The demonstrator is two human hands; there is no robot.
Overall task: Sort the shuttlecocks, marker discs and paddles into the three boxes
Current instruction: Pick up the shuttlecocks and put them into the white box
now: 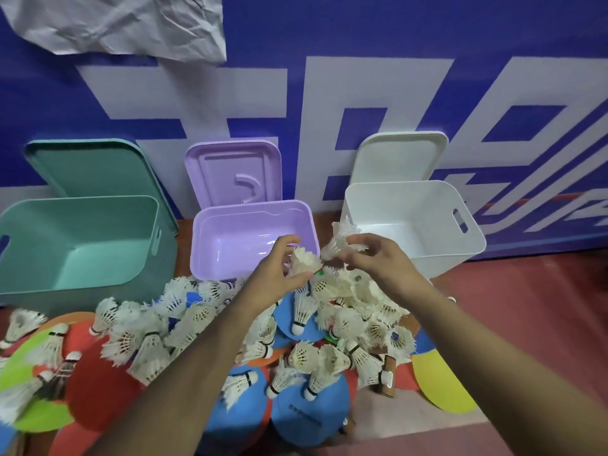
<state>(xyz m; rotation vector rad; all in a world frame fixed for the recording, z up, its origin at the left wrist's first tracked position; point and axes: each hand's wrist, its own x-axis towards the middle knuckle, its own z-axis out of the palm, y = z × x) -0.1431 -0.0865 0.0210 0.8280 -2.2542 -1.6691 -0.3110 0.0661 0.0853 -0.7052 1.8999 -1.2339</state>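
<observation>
Three open boxes stand along the wall: a green box (29, 258) on the left, a purple box (210, 245) in the middle, a white box (427, 238) on the right. In front lies a heap of white feather shuttlecocks (141, 334) over flat marker discs in red (95, 390), blue (309, 419), yellow (441, 386) and green. My left hand (273, 274) grips one shuttlecock (304, 263) at the purple box's front rim. My right hand (378, 258) pinches another shuttlecock (339, 241) between the purple and white boxes. A brown paddle handle (388, 380) pokes out of the heap.
Each box's lid leans on the blue banner wall behind it: green lid (95, 169), purple lid (233, 172), white lid (401, 159). Crumpled white paper (125, 24) hangs at the top left. Red floor (526, 317) lies to the right of the heap.
</observation>
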